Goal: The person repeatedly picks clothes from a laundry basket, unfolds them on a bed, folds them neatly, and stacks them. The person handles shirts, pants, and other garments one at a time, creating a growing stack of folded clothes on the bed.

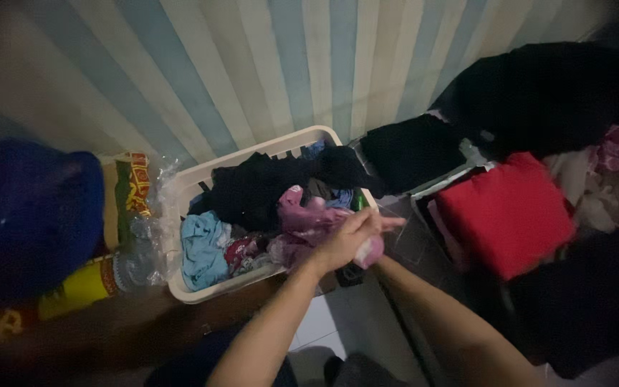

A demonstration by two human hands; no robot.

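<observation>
A white laundry basket (180,186) stands on the floor, full of clothes: black garments at the back, a light blue one at the left, a pink one (301,218) at the front right. My left hand (345,240) lies over the pink garment at the basket's right edge, fingers closed around the cloth. My right hand (380,231) is mostly hidden under the left hand, and it also seems to grip the pink cloth.
A red folded cloth (506,211) lies in a second container at the right, with black clothing (539,93) piled behind it. A blue bundle (26,208) and crumpled clear plastic (141,247) sit left of the basket. A striped wall rises behind.
</observation>
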